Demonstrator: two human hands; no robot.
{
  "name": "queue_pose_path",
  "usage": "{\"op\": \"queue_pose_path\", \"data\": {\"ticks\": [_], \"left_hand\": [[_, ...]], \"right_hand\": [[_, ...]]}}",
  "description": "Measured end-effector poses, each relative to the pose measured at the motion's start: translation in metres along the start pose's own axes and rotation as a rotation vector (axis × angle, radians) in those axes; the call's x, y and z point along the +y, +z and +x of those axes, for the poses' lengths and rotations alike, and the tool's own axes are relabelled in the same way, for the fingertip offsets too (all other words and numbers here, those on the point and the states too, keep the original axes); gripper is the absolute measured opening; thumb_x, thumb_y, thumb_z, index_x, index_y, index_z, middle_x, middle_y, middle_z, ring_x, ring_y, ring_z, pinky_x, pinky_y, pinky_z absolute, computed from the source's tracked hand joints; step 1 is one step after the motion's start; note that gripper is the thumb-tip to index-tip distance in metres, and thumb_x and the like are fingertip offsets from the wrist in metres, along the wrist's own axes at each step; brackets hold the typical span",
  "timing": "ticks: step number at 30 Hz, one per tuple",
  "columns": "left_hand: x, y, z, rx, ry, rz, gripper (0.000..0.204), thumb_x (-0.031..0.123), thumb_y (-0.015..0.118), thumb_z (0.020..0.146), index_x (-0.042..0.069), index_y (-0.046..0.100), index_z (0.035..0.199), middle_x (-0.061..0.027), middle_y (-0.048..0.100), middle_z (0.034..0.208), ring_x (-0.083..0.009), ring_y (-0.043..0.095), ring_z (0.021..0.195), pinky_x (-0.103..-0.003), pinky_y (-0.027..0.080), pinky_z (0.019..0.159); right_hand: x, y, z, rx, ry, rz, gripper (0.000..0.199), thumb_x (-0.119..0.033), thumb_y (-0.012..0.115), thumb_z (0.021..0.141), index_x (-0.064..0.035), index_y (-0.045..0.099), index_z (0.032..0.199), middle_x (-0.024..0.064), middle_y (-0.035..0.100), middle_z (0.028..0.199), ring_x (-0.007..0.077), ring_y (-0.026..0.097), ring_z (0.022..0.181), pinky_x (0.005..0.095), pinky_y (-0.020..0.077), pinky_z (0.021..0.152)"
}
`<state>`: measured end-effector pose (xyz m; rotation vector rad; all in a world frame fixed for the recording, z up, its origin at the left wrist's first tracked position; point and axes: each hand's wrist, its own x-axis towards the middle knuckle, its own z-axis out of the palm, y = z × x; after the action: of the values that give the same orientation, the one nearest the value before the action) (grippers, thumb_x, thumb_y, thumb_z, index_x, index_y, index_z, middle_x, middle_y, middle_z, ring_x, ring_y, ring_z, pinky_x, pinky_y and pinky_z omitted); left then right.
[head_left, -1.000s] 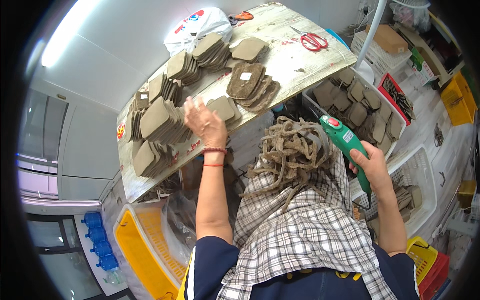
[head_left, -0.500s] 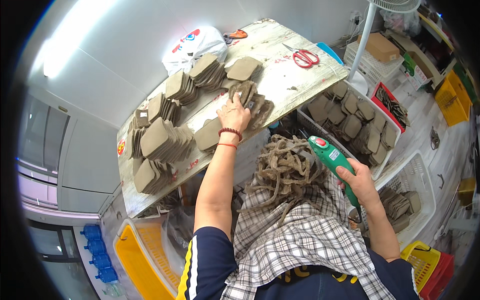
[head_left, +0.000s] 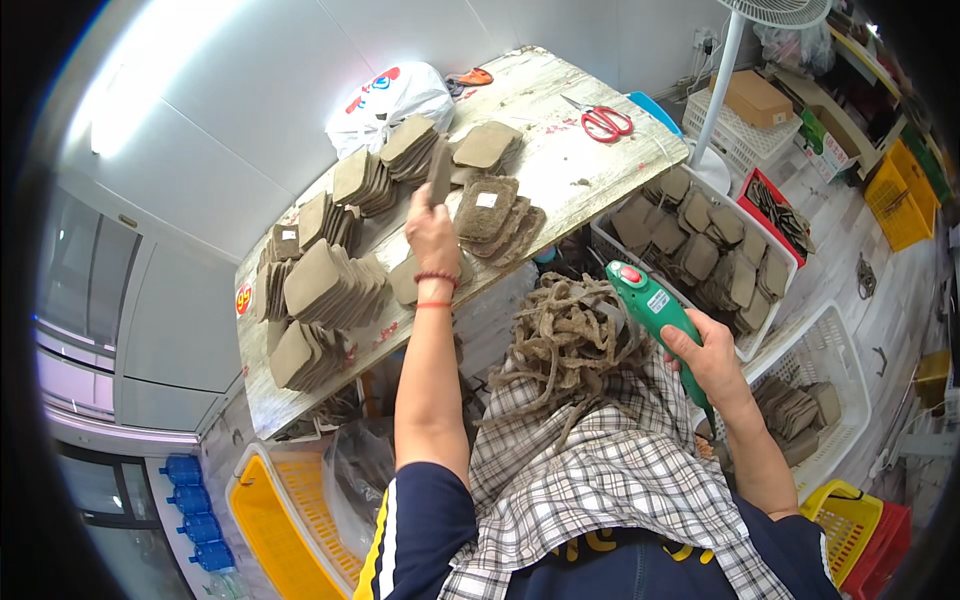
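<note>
My left hand [head_left: 432,235] is closed on a brown fabric pad [head_left: 440,170], tilted nearly edge-on above the table [head_left: 560,170]. Just right of it lies a small pile of fuzzy brown pads [head_left: 490,207], the top one bearing a white label. Several stacks of smooth-faced pads [head_left: 325,280] stand to the left and behind. My right hand [head_left: 710,355] grips a green handheld electric cutter [head_left: 650,300] with a red button, held off the table's near edge. A heap of trimmed brown strips [head_left: 570,330] rests on the checked apron [head_left: 620,440] over my lap.
Red-handled scissors [head_left: 606,123] and a white plastic bag [head_left: 390,105] lie on the table's far part. A white crate of pads [head_left: 700,240] sits at the right, with another white basket [head_left: 845,370] nearer. A fan pole [head_left: 722,85] rises behind; a yellow crate [head_left: 265,520] stands lower left.
My left hand has lifted a pad off the fuzzy pile and moved left with it, uncovering a labelled pad. The electric cutter in my right hand has shifted slightly left.
</note>
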<state>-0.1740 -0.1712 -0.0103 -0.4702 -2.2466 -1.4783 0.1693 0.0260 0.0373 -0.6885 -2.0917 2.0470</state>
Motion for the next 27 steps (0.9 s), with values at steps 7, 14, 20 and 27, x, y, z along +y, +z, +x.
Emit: {"op": "queue_pose_path", "data": {"ticks": [7,14,20,27], "left_hand": [[0.087,-0.005,-0.081,0.095,-0.573,-1.344,0.038,-0.001,0.056,0.088,0.001,0.047,0.124,-0.01,0.058,0.115,-0.0222,0.059,0.105,-0.037,0.052,0.092],[0.119,0.035,-0.115,0.069,-0.706,-1.508,0.044,-0.001,0.061,0.088,0.005,0.046,0.129,-0.0073,0.057,0.12,-0.0219,0.056,0.109,-0.038,0.048,0.097],[0.132,0.044,-0.122,0.049,-0.738,-1.555,0.038,0.0,0.061,0.089,0.005,0.05,0.125,-0.0067,0.059,0.119,-0.0207,0.058,0.107,-0.035,0.05,0.094],[0.139,0.046,-0.133,-0.026,-0.784,-1.512,0.036,0.0,0.061,0.089,0.006,0.051,0.123,-0.0058,0.06,0.117,-0.0203,0.059,0.105,-0.035,0.05,0.092]], "right_hand": [[-0.01,0.025,-0.001,0.072,-0.061,0.033,0.035,-0.031,0.068,0.088,0.0008,0.061,0.101,0.0002,0.058,0.072,0.0054,0.052,0.06,0.0218,0.0441,0.055],[-0.007,0.027,-0.01,0.153,-0.043,-0.011,0.033,-0.029,0.068,0.088,0.0016,0.061,0.1,0.0,0.058,0.07,0.0055,0.052,0.06,0.0213,0.0434,0.055],[-0.01,0.026,-0.018,0.18,-0.046,0.01,0.034,-0.029,0.068,0.088,0.002,0.061,0.101,-0.0004,0.057,0.07,0.0052,0.05,0.06,0.021,0.0427,0.055],[-0.016,0.026,-0.019,0.216,-0.083,0.049,0.038,-0.031,0.069,0.088,0.0023,0.06,0.102,-0.0004,0.057,0.07,0.005,0.05,0.06,0.0212,0.0425,0.055]]}}
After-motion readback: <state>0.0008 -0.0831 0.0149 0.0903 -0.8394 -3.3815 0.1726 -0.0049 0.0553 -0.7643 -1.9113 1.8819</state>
